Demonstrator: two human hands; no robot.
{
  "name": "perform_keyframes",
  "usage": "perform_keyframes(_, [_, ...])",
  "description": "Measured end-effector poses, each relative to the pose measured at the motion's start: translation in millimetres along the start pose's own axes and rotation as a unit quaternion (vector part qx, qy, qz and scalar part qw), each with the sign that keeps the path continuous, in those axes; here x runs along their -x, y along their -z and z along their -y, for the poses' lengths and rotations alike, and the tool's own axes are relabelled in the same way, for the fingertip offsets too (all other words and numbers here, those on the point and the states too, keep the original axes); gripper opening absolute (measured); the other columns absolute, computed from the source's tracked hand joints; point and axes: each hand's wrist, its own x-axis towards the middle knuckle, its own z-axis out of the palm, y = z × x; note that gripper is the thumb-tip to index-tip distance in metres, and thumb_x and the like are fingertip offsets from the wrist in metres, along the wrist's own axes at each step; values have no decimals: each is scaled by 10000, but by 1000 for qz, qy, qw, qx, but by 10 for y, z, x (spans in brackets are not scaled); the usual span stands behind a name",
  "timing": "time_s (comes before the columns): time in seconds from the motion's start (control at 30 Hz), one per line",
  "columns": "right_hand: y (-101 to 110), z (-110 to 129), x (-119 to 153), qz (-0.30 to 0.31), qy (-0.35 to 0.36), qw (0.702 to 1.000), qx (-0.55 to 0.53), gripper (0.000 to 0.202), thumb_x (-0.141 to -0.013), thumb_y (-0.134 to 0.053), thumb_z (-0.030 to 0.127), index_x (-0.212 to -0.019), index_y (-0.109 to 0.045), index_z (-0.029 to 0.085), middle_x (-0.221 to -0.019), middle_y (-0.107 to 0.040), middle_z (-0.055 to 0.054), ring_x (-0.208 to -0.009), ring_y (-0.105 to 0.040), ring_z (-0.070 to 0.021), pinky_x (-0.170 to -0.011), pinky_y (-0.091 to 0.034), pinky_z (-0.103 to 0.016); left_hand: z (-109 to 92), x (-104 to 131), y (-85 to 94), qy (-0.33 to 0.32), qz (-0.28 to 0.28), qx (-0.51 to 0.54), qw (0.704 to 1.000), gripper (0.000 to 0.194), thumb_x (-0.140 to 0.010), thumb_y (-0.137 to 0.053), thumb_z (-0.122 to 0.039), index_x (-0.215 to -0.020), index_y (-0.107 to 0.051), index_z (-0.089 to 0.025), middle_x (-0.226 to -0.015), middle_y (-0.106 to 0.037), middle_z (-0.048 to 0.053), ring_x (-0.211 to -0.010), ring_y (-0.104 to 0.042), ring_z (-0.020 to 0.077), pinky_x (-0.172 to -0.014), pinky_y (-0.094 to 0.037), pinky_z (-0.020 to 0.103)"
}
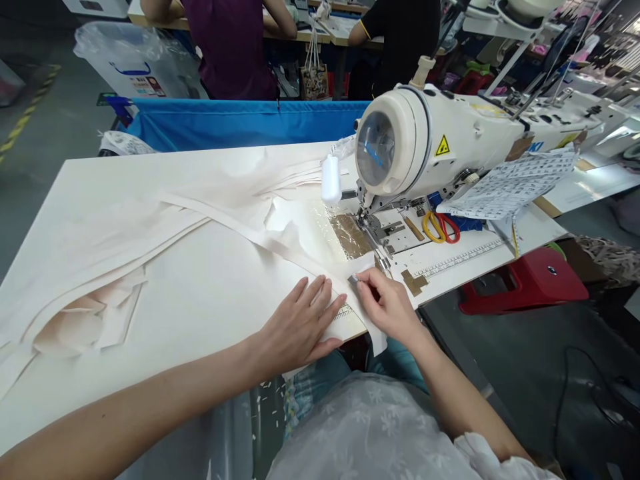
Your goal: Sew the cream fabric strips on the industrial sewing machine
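Pale cloth (225,223) spreads in long folded strips over the white table, and one end hangs over the front edge. My left hand (303,320) lies flat with its fingers spread, at the strip near that edge. To its right, my right hand (383,300) is pinched at the cloth, with a small grey-blue thing (354,278) at its fingertips that is too small to name. Both hands are just in front of the sewing machine (400,143), whose needle area is beyond my right hand.
Scissors (440,227) with yellow and red handles lie right of the needle area. A white bottle-like object (331,180) stands left of the machine head. A red stool (530,283) is at the right. Two people sit beyond the blue cloth barrier (240,123).
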Motion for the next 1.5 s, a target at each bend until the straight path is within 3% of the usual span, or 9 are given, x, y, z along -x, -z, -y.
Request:
perform_keyframes(0.17, [-142,31,-39,9,41,998,53,164,-981,-417,205,-985,-581,215,-826,-713,-13,-681,-646,-153,-620,-402,-244,13,-3,-44,-17,-16,36,999,621,-1024,-362,-501,-1420,-455,-31,-1419,-519,189,-1359,-418,326,-1143,-281,500])
perform_keyframes(0.37, [-197,17,-83,29,62,993,99,187,-982,-409,188,-1021,-590,211,-913,-740,-30,-761,-679,-163,-648,-419,-251,-1,-12,-54,-22,-20,36,999,597,-1016,-386,-491,-1391,-495,-40,-1374,-563,175,-1340,-434,327,-1142,-276,496])
perform_keyframes(0.6, [-27,3,56,70,72,987,122,183,-958,-414,186,-922,-593,199,-770,-688,-25,-657,-628,-163,-577,-371,-257,-37,-33,-6,-17,-9,23,1000,577,-1003,-412,-473,-1401,-481,-62,-1364,-566,177,-1315,-456,330,-1111,-311,498])
perform_keyframes(0.73, [68,-32,158,25,21,999,36,144,-969,-430,227,-919,-564,213,-702,-634,16,-550,-556,-129,-538,-365,-238,-58,-35,3,-16,-14,13,1000,567,-999,-416,-455,-1394,-489,-55,-1362,-561,187,-1305,-468,337,-1106,-320,497])
perform_keyframes(0.87, [14,-12,157,-12,5,1000,6,134,-984,-431,250,-933,-551,217,-716,-640,13,-553,-558,-128,-540,-378,-237,-83,-39,8,-1,-10,-15,1000,587,-992,-432,-476,-1408,-481,-65,-1359,-553,216,-1289,-484,371,-1085,-342,520])
perform_keyframes(1.1, [-108,-18,70,-13,46,996,73,173,-996,-409,228,-988,-581,212,-883,-726,-31,-730,-663,-163,-622,-408,-257,-81,-36,30,11,15,-21,1000,621,-981,-452,-530,-1408,-489,-79,-1362,-538,246,-1280,-493,404,-1062,-367,549])
perform_keyframes(1.5, [-224,13,-43,18,61,984,164,208,-996,-410,224,-1051,-610,207,-937,-749,-28,-708,-657,-157,-593,-353,-270,-79,-47,10,5,11,-13,1000,617,-975,-457,-504,-1385,-498,-45,-1353,-535,277,-1270,-497,430,-1059,-366,556])
